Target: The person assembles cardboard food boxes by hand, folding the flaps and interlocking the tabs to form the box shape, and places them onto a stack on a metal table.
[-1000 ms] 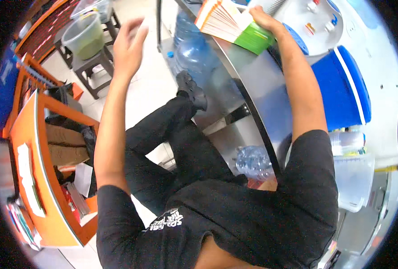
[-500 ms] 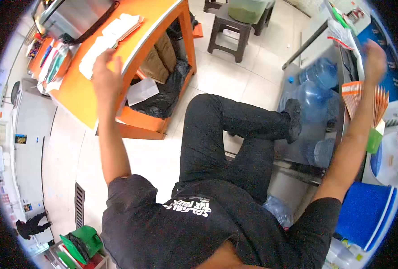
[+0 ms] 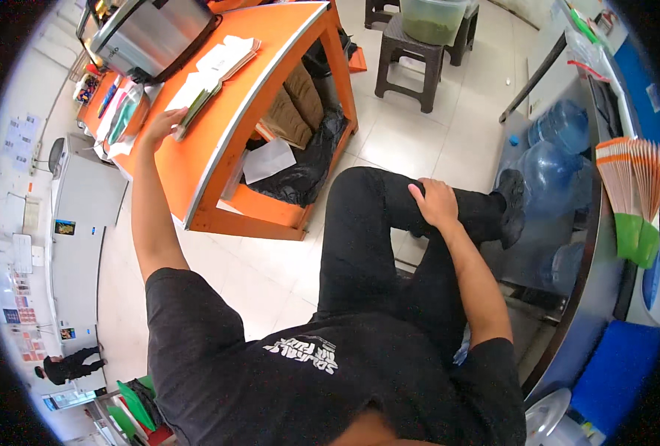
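Note:
On the orange table (image 3: pixel 168 172), my left hand (image 3: pixel 165 125) reaches the near end of a row of folded white papers with a green edge (image 3: pixel 200 97). Its fingers are stretched out and seem to touch the end of that row. My right hand (image 3: pixel 439 204) lies on my crossed leg (image 3: pixel 404 201), fingers spread and nothing in it. Well to the right of that hand stands a fan of white paper sleeves with orange tops and green bottoms (image 3: pixel 631 193).
A silver appliance (image 3: pixel 147 37) stands at the table's far end, beside a bowl (image 3: pixel 129 111). Below lie brown packages (image 3: pixel 289 111) and a black bag (image 3: pixel 285 178). Blue water bottles (image 3: pixel 542 178) fill the right-hand rack. Dark stools (image 3: pixel 409 63), one bearing a green-filled tub (image 3: pixel 430 22), stand ahead.
My right hand has come down from beside the sleeve fan onto my leg. My left hand has shifted to the near end of the papers. The view has turned slightly.

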The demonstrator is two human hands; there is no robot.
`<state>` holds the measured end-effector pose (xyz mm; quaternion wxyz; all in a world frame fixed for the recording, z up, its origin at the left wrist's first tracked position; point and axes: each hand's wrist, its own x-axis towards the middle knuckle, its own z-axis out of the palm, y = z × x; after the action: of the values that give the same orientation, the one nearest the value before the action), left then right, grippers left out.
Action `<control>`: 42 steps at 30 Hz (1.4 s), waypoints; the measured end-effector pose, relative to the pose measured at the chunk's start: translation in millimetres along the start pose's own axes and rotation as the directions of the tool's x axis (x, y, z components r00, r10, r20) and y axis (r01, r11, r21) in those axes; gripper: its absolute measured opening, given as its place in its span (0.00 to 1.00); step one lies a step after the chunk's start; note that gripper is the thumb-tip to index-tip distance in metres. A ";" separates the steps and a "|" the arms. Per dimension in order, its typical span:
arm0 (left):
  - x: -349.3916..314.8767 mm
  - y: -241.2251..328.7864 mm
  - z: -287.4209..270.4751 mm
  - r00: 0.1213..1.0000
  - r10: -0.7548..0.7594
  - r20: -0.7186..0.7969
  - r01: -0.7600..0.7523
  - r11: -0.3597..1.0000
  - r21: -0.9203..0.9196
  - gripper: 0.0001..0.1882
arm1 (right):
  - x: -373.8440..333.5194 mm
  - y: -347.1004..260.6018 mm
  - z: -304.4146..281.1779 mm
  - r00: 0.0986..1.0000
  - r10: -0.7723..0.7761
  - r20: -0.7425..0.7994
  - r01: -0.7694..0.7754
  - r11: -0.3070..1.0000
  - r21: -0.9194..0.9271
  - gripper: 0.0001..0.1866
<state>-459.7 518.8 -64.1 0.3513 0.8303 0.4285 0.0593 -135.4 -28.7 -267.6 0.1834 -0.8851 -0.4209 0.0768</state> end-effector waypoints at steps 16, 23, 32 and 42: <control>7.8 67.6 4.2 0.772 0.427 -0.470 -0.080 0.800 0.595 0.18 | -10.3 13.1 4.8 0.990 0.049 -0.129 -0.042 0.998 0.051 0.25; 29.0 31.8 -1.6 0.984 0.078 -0.162 -0.019 0.941 0.338 0.29 | -12.9 15.2 5.8 0.978 0.039 -0.203 -0.025 0.997 0.075 0.25; 36.0 16.2 -8.6 0.984 -0.140 -0.111 0.124 0.983 -0.138 0.27 | -17.4 18.7 4.1 0.973 0.042 -0.228 -0.023 0.996 0.085 0.25; 38.0 18.8 25.7 0.845 0.433 -0.313 -0.208 0.806 0.555 0.19 | -14.7 18.4 6.0 0.967 0.042 -0.252 -0.019 0.996 0.091 0.24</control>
<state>-413.1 526.5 -79.0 0.0063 0.9203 0.3443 0.1857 -133.3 -49.2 -280.5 0.2733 -0.8850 -0.3765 -0.0160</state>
